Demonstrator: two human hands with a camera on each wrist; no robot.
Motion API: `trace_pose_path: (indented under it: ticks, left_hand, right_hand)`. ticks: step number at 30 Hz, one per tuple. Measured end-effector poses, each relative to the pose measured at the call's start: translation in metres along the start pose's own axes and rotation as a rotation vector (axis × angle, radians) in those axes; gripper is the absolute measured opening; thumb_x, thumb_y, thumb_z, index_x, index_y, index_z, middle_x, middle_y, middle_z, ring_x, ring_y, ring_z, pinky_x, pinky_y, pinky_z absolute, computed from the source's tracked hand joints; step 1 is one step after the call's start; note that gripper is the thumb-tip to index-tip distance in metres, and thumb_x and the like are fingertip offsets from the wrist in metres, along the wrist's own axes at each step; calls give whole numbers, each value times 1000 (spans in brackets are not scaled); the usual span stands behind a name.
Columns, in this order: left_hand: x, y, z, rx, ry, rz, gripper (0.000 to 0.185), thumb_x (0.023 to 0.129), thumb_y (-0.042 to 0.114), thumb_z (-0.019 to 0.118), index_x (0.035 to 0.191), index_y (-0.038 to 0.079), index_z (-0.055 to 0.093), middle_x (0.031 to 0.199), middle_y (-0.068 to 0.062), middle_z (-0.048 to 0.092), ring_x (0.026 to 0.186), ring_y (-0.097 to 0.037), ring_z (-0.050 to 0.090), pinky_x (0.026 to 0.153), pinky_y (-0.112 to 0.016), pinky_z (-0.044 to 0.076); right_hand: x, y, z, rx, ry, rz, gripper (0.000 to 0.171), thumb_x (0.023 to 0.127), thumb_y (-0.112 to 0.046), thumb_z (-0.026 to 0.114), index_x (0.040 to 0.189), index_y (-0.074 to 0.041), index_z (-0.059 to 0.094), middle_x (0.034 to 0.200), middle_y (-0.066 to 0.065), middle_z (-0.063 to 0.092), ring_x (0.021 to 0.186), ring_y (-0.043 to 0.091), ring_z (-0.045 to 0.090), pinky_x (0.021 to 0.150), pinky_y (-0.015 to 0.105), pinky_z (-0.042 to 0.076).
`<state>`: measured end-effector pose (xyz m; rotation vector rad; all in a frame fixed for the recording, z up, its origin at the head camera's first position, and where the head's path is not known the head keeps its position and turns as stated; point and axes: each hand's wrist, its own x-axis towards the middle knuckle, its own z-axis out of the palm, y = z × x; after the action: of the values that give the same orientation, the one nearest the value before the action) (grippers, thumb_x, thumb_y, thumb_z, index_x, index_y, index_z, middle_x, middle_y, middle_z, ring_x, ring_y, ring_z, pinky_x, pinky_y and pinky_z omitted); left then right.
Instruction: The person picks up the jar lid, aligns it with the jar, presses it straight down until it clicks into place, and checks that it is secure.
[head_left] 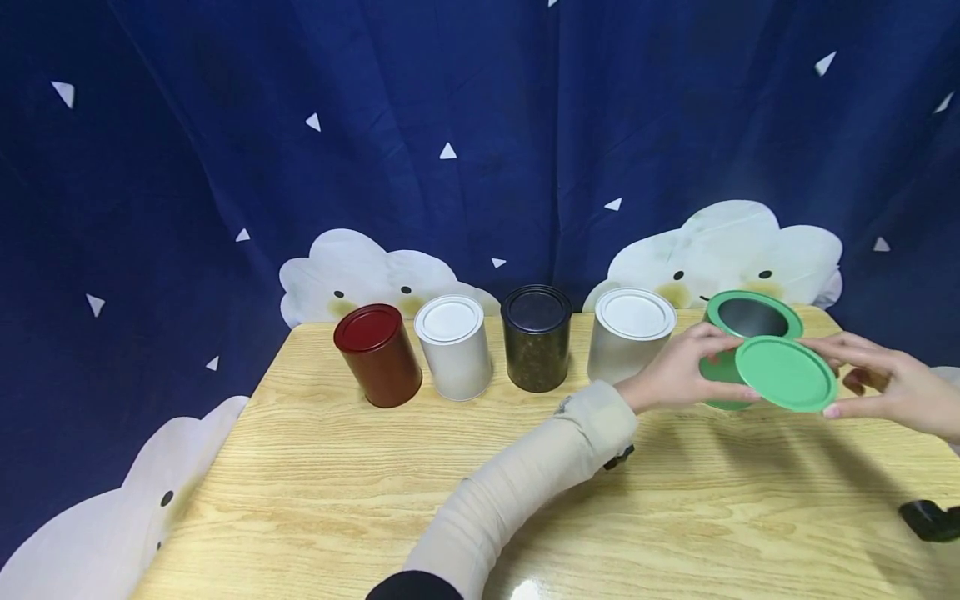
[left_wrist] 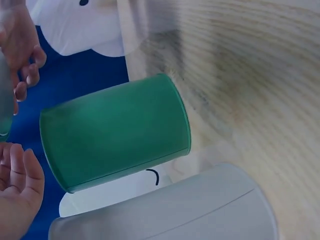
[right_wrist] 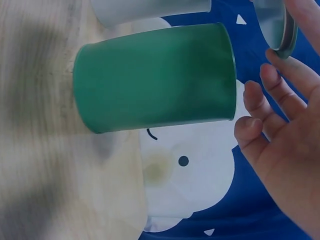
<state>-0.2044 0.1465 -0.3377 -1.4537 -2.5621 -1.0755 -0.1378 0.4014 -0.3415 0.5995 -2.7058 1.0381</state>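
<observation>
A round green lid (head_left: pixel 786 373) is held tilted in the air in front of a green can (head_left: pixel 716 367), whose top is uncovered and shows a dark inside. My left hand (head_left: pixel 693 367) pinches the lid's left edge between thumb and fingers. On the opposite edge, my right hand (head_left: pixel 881 379) pinches it the same way. The right wrist view shows the lid's rim (right_wrist: pixel 287 35) at the right hand's fingertips, apart from the can. Part of the green can is hidden behind the lid and left hand in the head view.
Left of the green can stand a white can (head_left: pixel 626 350), a black can (head_left: pixel 537 350), another white can (head_left: pixel 457 354) and a dark red can (head_left: pixel 386 362), all lidded. They stand along the back of the wooden table (head_left: pixel 337 500), before a blue curtain (head_left: pixel 480 100).
</observation>
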Motion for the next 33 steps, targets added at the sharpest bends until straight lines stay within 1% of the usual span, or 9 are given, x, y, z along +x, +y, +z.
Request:
trace_pose_path:
  ticks: [6, 8, 11, 15, 17, 20, 26, 29, 33]
  left_hand:
    - [7, 3, -8, 66, -10, 4, 69, 73, 39, 75, 130, 9, 51, 120, 3, 50, 93, 2, 46, 76, -4, 31]
    - [11, 4, -13, 96, -29, 0, 69, 74, 41, 73, 131, 10, 50, 123, 3, 49, 96, 2, 46, 79, -5, 30]
    - [16, 7, -20, 141, -51, -6, 70, 75, 44, 71, 133, 11, 48, 125, 4, 48, 103, 2, 43, 83, -5, 29]
    - [23, 8, -28, 134, -57, -11, 70, 76, 43, 71, 134, 11, 47, 123, 4, 48, 105, 2, 43, 84, -5, 28]
    - [25, 8, -31, 114, -64, -20, 69, 76, 42, 70, 134, 12, 47, 122, 4, 48, 102, 2, 43, 83, -5, 29]
    - [29, 5, -35, 89, -79, -28, 67, 77, 40, 70, 134, 12, 47, 120, 3, 47, 99, 0, 46, 81, -5, 31]
    - [37, 0, -38, 97, -118, -48, 66, 79, 39, 69, 135, 12, 46, 117, 1, 48, 101, -3, 47, 80, -6, 31]
    - [44, -2, -37, 130, -139, -51, 66, 80, 39, 67, 136, 12, 44, 121, 2, 49, 107, -2, 43, 83, -6, 29]
    - [54, -6, -35, 172, -170, -83, 67, 82, 41, 64, 137, 12, 41, 128, 3, 46, 115, -2, 37, 89, -7, 25]
  right_hand:
    - [8, -3, -6, -33, 13, 25, 76, 61, 6, 78, 130, -5, 49, 103, -13, 43, 71, 7, 33, 52, 24, 26]
    - [11, -4, -8, -41, 30, 48, 74, 60, 7, 79, 127, -4, 51, 102, -12, 43, 69, 8, 33, 52, 25, 26]
    - [15, -6, -13, -89, 27, 106, 73, 62, 0, 80, 129, -7, 50, 101, -14, 40, 69, 8, 33, 52, 25, 26]
    - [23, -9, -22, -149, -5, 176, 76, 65, -9, 81, 132, -6, 46, 101, -18, 39, 75, 2, 36, 56, 18, 30]
    - [27, -9, -26, -166, -23, 189, 76, 66, -11, 81, 133, -4, 45, 103, -20, 38, 79, -1, 38, 60, 16, 33]
    - [34, -8, -28, -172, -42, 189, 74, 68, -11, 79, 133, -3, 44, 104, -21, 38, 79, 0, 39, 60, 16, 36]
    - [42, -2, -30, -121, -66, 177, 69, 71, -6, 76, 132, -1, 44, 106, -18, 40, 78, 2, 46, 57, 23, 42]
    - [46, 4, -31, -131, -84, 200, 69, 74, -10, 75, 134, -2, 42, 105, -17, 39, 80, 1, 43, 58, 24, 42]
    - [53, 13, -33, -155, -106, 229, 70, 76, -17, 74, 136, -4, 40, 108, -12, 37, 83, 1, 37, 61, 23, 40]
